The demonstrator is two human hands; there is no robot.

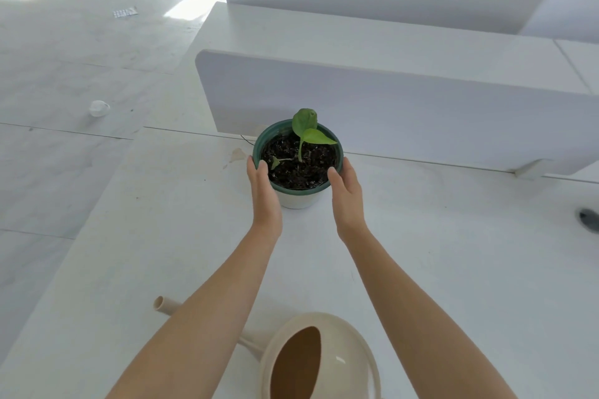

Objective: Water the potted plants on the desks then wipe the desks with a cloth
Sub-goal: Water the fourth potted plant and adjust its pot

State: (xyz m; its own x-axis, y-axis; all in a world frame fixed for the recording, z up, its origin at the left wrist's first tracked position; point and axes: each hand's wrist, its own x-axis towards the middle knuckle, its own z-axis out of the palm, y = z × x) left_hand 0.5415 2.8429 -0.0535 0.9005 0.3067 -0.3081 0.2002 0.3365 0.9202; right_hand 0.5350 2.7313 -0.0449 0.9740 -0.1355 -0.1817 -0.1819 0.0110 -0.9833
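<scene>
Two bare forearms stretch forward over the white desk (453, 253), passing either side of a cream watering can (343, 363) that sits nearest the camera, its spout (162, 304) pointing left behind the left forearm. Farther on, the left hand (264, 194) and the right hand (346, 194) cup opposite sides of a green-rimmed plant pot (338, 147), fingers held together and lying flat against the rim, thumbs on its near edge. The pot stands upright on the desk, holding dark soil (291, 168) and a small seedling (306, 129) with a few green leaves. Just behind it rises a white divider panel (405, 107); beyond lies pale floor (64, 58).
</scene>
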